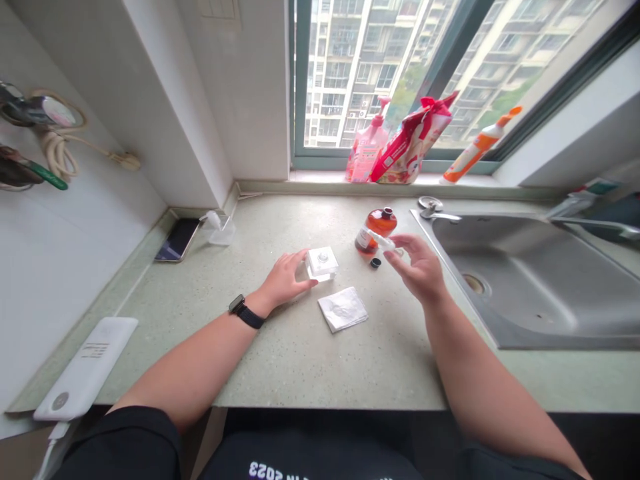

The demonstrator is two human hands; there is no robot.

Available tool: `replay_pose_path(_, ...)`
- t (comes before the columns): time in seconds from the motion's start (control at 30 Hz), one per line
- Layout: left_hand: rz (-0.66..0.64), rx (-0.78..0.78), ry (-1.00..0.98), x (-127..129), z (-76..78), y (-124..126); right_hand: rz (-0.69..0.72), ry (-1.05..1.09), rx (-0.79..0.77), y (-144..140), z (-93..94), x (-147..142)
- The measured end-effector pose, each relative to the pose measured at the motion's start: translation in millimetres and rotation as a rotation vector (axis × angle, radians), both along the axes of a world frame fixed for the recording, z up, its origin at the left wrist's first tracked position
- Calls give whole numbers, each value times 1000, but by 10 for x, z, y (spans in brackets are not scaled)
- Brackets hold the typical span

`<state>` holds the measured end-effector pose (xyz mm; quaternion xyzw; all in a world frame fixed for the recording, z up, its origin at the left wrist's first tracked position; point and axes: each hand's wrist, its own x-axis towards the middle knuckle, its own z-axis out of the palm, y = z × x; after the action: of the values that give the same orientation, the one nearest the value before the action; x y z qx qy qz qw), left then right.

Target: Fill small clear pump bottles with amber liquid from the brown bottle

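My left hand [286,279] is curved around the left side of a clear square bottle [323,261], thumb at its near side and fingers at its far side. The bottle stands upright with a round opening in its top. My right hand [419,267] pinches a small white pump-like nozzle [380,240] above the counter. Behind that nozzle is an amber bottle [384,221] with an uncapped dark neck, its label partly hidden. A black cap [375,263] lies in front of it. Between my hands rests a folded white tissue [343,309].
A steel sink [500,333] with a faucet [440,215] lies to the right. At the left are a phone [179,240], a clear plastic bag-like item [219,230] and a white power bank [87,367]. A pink pump bottle [367,150], red pouch [413,147] and orange-white bottle [473,155] line the windowsill.
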<state>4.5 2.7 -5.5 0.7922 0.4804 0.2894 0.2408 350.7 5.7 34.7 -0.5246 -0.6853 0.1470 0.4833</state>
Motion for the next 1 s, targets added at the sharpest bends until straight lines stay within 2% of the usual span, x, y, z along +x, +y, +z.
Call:
replay_pose_path(0.17, -4, -18, -2, 1, 9, -5, 71, -81, -47, -82, 9, -257)
replay_pose_path(0.5, -41, -20, -18, 13, 82, -36, 210, -84, -73, -162, 124, -342)
replay_pose_path(0.8, -54, 19, -26, 4, -4, -6, 220, -241, 99, -224, 201, -421)
replay_pose_path(1.0, -73, 43, -34, -2, 16, -9, 249, -294, 158, -259, 272, -519)
